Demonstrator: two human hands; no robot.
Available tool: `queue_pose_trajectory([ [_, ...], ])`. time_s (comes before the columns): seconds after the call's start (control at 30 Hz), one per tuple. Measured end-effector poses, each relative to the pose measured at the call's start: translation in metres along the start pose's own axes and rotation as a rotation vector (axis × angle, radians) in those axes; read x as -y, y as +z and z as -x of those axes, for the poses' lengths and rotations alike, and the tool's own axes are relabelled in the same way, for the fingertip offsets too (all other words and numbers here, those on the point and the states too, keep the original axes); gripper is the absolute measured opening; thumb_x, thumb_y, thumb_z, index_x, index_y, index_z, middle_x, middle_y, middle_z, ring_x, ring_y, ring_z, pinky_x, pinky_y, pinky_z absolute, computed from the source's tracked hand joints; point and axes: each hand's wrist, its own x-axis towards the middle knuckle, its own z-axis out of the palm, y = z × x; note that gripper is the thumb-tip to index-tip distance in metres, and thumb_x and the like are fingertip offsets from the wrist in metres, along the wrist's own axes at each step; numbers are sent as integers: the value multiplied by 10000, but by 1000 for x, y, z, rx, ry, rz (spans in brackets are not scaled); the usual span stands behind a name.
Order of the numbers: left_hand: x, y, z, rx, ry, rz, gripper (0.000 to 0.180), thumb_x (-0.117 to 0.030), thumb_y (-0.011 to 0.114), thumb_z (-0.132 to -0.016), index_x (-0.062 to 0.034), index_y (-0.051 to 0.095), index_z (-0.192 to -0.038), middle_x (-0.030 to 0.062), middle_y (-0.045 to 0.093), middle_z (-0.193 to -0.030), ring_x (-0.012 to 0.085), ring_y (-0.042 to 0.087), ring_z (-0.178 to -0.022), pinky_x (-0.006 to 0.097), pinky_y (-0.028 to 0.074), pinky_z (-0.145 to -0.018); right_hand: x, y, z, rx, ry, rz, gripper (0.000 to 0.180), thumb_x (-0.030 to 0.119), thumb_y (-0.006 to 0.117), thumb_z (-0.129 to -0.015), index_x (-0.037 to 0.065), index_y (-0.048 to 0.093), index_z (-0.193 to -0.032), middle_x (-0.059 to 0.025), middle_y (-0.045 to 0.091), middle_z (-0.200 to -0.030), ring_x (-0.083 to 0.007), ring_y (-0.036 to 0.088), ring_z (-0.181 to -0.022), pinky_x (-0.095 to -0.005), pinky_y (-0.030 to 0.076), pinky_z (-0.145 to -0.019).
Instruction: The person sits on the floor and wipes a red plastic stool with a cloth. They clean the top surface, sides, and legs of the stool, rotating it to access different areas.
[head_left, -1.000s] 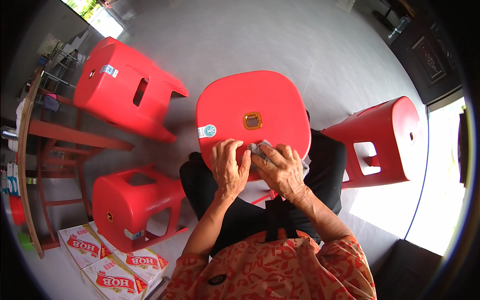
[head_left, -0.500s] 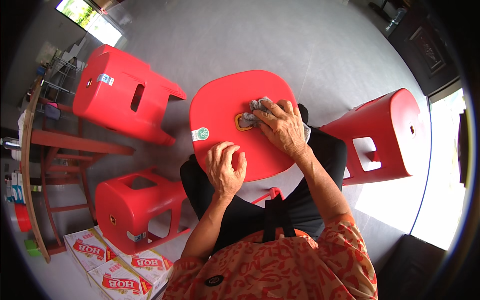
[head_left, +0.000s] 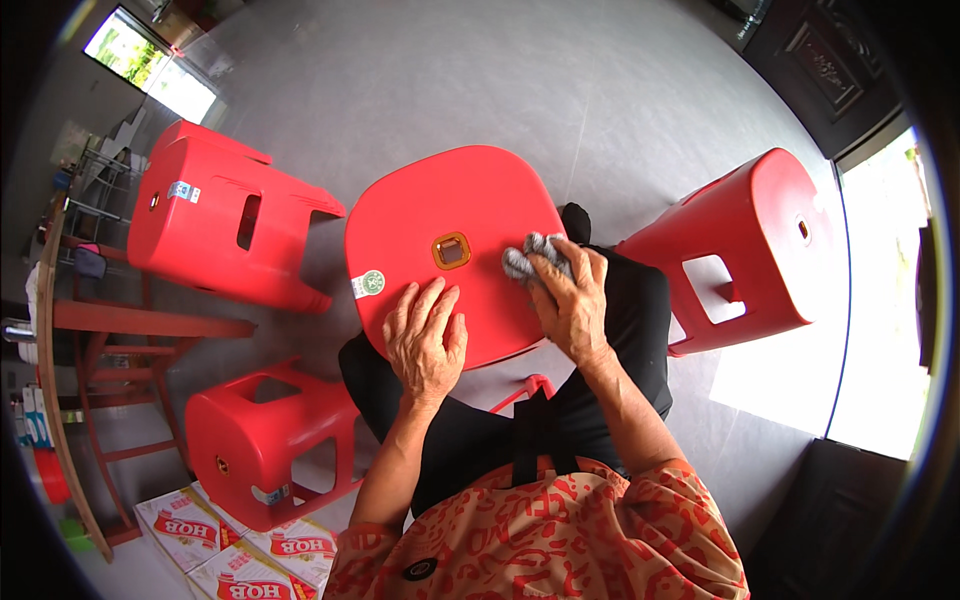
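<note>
Four red plastic stools are in view, and the one you are working on, the red stool, rests across your lap with its square seat facing up toward you. Your left hand lies flat on the near part of that seat, palm down and fingers spread, gripping nothing. Your right hand is curled over a grey cloth, fingers closed on it and pressing it against the right edge of the seat; part of the cloth shows beyond your fingertips. At the seat's centre sits an orange-rimmed square hole, just left of the cloth, and a small round green sticker lies near the left edge. Around you on the grey floor, a second stool lies tipped on its side to your left, a third stool lies on its side at lower left, and a fourth stool lies on its side to your right. As for containers, closed red-and-white cardboard cartons sit on the floor at the lower left, just beside the third stool; their contents cannot be seen. A wooden table stands at the far left edge.
</note>
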Motion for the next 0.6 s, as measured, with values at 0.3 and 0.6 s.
queue_pose_trajectory([
  [0.3,-1,0,-3,-8,-5,8,333,-216,667,-813,-148,671,-1140,-2,608,-1254,270,510,-1204,422,379,-965,-35,19,-29,29,228,-150,386,153,717,-782,150,671,-1166,-175,536,-1253,-361,512,-1035,-426,451,-899],
  [0.6,-1,-1,-4,-12,-8,14,332,-210,668,-808,-150,680,-1135,2,612,-1252,269,519,-1196,410,382,-956,-13,-12,15,54,239,-174,401,121,729,-759,161,682,-1155,-144,514,-1289,-329,520,-1011,-413,475,-876],
])
